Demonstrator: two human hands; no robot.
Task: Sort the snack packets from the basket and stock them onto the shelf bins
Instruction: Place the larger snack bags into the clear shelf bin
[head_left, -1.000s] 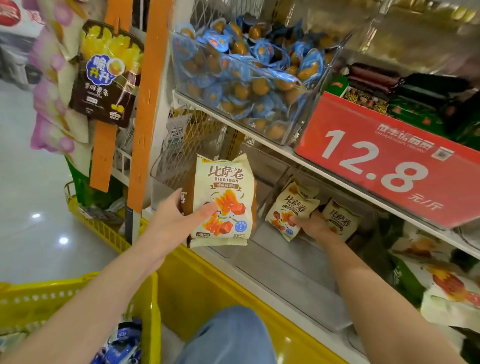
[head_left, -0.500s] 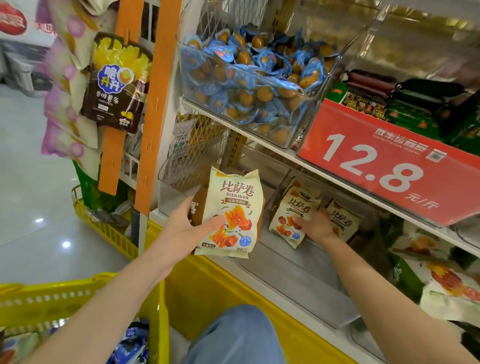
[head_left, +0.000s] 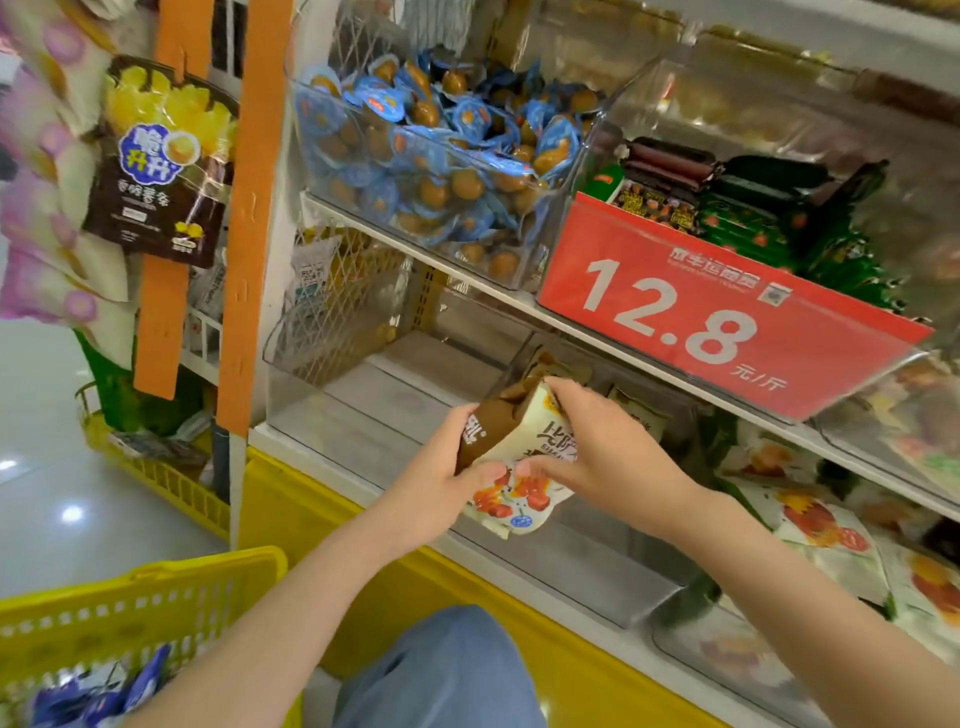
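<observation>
Both hands on the same small stack of snack packets (head_left: 514, 467), mid-frame, just in front of the clear lower shelf bin (head_left: 332, 415). Left hand (head_left: 441, 483) wraps the stack's left edge, thumb on the cream front. Right hand (head_left: 608, 457) pinches the top and lower edge. Brown packet (head_left: 493, 421) behind the cream one. Yellow basket (head_left: 156, 587) lower left. Red price sign (head_left: 717, 312) upper right.

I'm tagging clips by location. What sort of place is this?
Most likely a grocery or snack shop aisle: a red price sign reading 12.8, a clear bin heaped with wrapped snacks, and a yellow shopping basket beside the person, whose left hand and right hand hold snack packets.
</observation>
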